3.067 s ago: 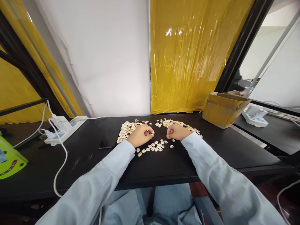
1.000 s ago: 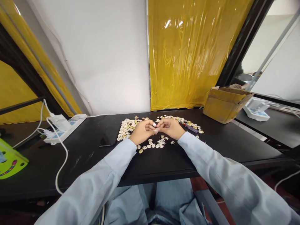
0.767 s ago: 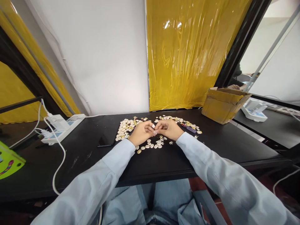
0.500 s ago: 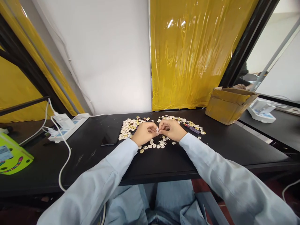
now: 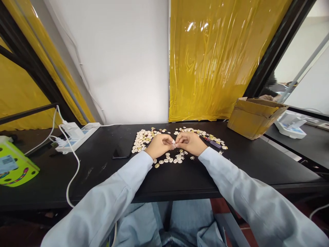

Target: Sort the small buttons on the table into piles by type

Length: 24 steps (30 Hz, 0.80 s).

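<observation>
Fingertips of my left hand (image 5: 160, 145) and my right hand (image 5: 191, 143) meet in a pinch above the table. Both hands are closed on something small and pale that I cannot make out. To the left lies a heap of small cream oval pieces (image 5: 141, 140) with dark marks or holes. Another band of oval pieces (image 5: 196, 131) spreads behind my right hand. Several loose oval pieces (image 5: 175, 160) lie just in front of my hands. Beside my right hand rests a thin purple tool (image 5: 214, 142), its kind too small to tell.
On the black table (image 5: 174, 185) a dark phone (image 5: 122, 147) lies left of the heap. Farther left are a white power strip (image 5: 77, 139) with cables and a bright green container (image 5: 17, 164). A cardboard box (image 5: 253, 120) stands at the right. Part of another person (image 5: 269, 94) shows beyond it.
The view has shifted slightly, so the scene sits a little farther right. My hands stay pinched together in nearly the same place.
</observation>
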Each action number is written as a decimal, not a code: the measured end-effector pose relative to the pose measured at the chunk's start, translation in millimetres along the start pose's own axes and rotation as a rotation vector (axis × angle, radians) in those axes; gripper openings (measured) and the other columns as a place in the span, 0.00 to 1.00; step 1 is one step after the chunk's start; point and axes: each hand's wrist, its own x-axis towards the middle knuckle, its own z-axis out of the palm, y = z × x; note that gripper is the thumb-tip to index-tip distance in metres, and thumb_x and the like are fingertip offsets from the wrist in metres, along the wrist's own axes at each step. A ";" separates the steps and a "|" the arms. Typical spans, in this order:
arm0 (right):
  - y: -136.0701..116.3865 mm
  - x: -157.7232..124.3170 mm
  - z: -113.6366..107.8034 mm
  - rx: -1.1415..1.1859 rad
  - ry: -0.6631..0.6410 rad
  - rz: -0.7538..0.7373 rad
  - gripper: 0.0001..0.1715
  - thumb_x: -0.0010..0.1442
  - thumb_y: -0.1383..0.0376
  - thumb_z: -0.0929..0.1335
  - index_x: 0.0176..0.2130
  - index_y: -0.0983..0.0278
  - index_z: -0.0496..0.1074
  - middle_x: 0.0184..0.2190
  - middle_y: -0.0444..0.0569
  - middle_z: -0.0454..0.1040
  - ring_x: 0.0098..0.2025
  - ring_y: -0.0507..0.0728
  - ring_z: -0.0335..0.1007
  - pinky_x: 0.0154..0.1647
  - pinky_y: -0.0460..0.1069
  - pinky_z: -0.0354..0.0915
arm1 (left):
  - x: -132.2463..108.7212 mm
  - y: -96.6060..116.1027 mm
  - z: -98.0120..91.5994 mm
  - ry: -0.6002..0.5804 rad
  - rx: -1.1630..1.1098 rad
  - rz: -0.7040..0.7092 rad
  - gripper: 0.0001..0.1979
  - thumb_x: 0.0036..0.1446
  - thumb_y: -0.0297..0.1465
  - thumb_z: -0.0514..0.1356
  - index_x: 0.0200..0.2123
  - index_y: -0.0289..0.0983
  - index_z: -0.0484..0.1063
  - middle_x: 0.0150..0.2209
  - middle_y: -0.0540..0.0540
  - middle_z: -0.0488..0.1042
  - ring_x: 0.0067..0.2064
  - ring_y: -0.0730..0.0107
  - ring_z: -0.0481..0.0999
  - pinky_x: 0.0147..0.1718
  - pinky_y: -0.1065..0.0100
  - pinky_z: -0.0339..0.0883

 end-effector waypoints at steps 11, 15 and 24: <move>3.8 -0.2 -12.6 -0.453 -0.202 -0.018 0.10 0.46 0.67 0.74 0.33 0.63 0.80 0.27 0.46 0.75 0.28 0.51 0.66 0.31 0.47 0.61 | 0.9 1.1 -20.3 0.146 0.601 0.128 0.04 0.46 0.26 0.61 0.27 0.37 0.76 0.27 0.48 0.75 0.29 0.68 0.73 0.30 0.68 0.65; 4.5 -1.0 -9.5 -0.435 -0.207 -0.060 0.07 0.48 0.67 0.72 0.32 0.63 0.80 0.26 0.46 0.74 0.28 0.51 0.65 0.32 0.47 0.61 | -2.7 10.9 -15.5 0.110 0.603 0.216 0.04 0.46 0.26 0.62 0.28 0.37 0.76 0.31 0.47 0.75 0.32 0.69 0.71 0.33 0.68 0.64; 9.5 0.1 -7.2 -0.417 -0.158 -0.034 0.03 0.50 0.70 0.69 0.27 0.65 0.74 0.24 0.44 0.73 0.27 0.51 0.66 0.29 0.45 0.60 | -10.2 19.8 -12.0 -0.314 0.602 0.195 0.06 0.44 0.33 0.67 0.27 0.37 0.78 0.31 0.47 0.74 0.34 0.68 0.71 0.35 0.69 0.62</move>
